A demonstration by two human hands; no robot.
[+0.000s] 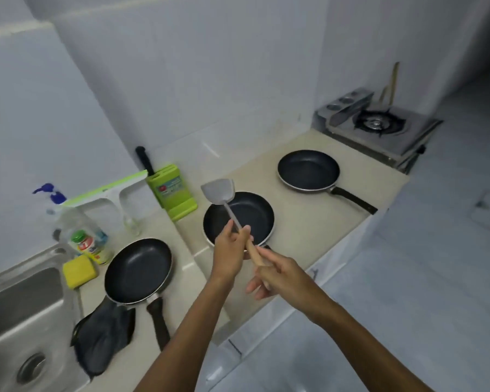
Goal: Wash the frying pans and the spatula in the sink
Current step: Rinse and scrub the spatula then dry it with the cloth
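Observation:
Three black frying pans lie on the beige counter: one near the sink [137, 271], a middle pan [248, 215] and a far pan [309, 169] toward the stove. Above the middle pan a spatula [218, 190] with a grey blade and wooden handle is held up. My left hand [232, 244] grips its metal shaft. My right hand [280, 271] holds the end of the wooden handle between fingers. The steel sink [17, 312] is at the lower left.
A yellow sponge [78, 271], a dish soap bottle [89, 244], a blue pump bottle [53, 193], a squeegee [108, 190] and a green knife block [174, 190] stand behind the sink. A dark cloth [102, 338] lies by the near pan. A gas stove [376, 124] sits far right.

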